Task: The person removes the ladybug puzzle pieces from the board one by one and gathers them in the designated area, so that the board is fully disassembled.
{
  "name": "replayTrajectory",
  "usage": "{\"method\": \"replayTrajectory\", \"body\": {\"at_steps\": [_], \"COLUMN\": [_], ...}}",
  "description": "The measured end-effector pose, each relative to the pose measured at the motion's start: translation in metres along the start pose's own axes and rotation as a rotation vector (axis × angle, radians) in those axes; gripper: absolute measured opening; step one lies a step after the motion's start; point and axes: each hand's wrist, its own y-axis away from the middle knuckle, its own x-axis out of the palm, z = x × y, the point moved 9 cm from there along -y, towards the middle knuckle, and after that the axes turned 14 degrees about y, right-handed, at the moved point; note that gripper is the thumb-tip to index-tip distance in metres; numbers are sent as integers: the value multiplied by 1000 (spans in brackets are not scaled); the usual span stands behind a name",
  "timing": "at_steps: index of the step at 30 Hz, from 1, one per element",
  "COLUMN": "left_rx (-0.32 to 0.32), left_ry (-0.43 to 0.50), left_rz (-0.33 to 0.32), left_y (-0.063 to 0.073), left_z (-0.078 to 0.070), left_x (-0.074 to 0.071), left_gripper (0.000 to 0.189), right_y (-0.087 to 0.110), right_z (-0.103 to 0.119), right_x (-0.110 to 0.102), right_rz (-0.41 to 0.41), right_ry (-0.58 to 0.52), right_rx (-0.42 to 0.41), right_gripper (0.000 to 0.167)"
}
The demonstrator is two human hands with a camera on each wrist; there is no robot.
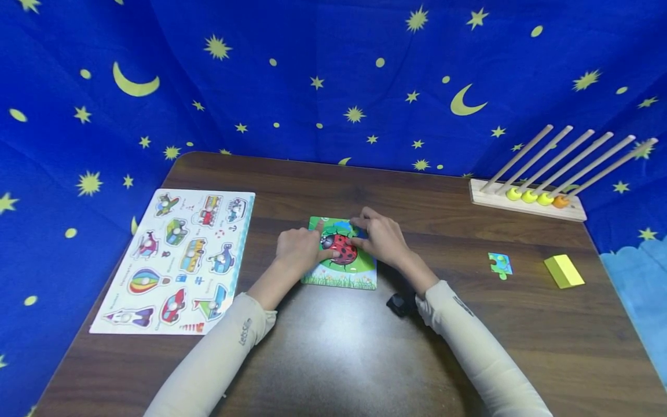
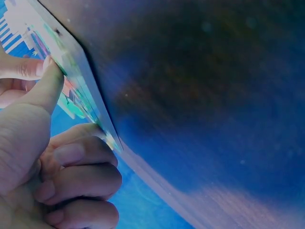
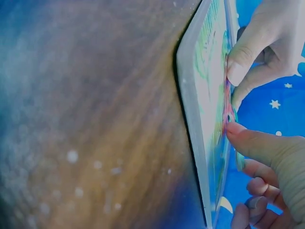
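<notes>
On the table lies a ladybug jigsaw puzzle (image 1: 333, 279) in a flat board. My left hand (image 1: 297, 250) rests on its left side. The left thumb presses the red ladybug and the index finger reaches the upper left; in the left wrist view the other fingers (image 2: 88, 183) are curled. From the right, my right hand (image 1: 387, 238) pinches a green and blue puzzle piece (image 3: 239, 161) between thumb and forefinger. That piece stands slightly raised and tilted at the puzzle's top, partly hidden by the fingers. The right thumb (image 3: 255, 143) also touches the ladybug.
A loose jigsaw piece (image 1: 501, 265) and a yellow block (image 1: 564, 271) lie to the right. Behind them stands a wooden peg rack (image 1: 526, 200) with several beads. A vehicle peg board (image 1: 177, 260) lies left. A small black object (image 1: 398, 305) sits near the right wrist.
</notes>
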Motion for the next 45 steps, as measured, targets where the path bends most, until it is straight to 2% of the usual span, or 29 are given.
{"method": "replayTrajectory", "body": {"at_steps": [4, 13, 19, 28, 35, 45], "left_rx": [-2, 7, 4, 16, 14, 21], "left_ry": [-5, 6, 7, 20, 12, 1], "left_rz": [2, -7, -11, -18, -28, -29], "left_y": [0, 1, 1, 4, 6, 5], "left_z": [0, -1, -1, -3, 2, -3], "left_x": [0, 1, 2, 0, 1, 1], "left_gripper": [89, 88, 88, 88, 87, 87], "right_y": [0, 2, 9, 28, 44, 73], "right_z": [-2, -16, -24, -39, -50, -79], "right_x": [2, 8, 5, 1, -3, -15], "right_rz": [24, 100, 111, 133, 133, 162], "right_ry": [-15, -131, -146, -188, -193, -142], "right_rx": [10, 73, 64, 68, 70, 154], "right_gripper": [49, 51, 50, 51, 48, 47]}}
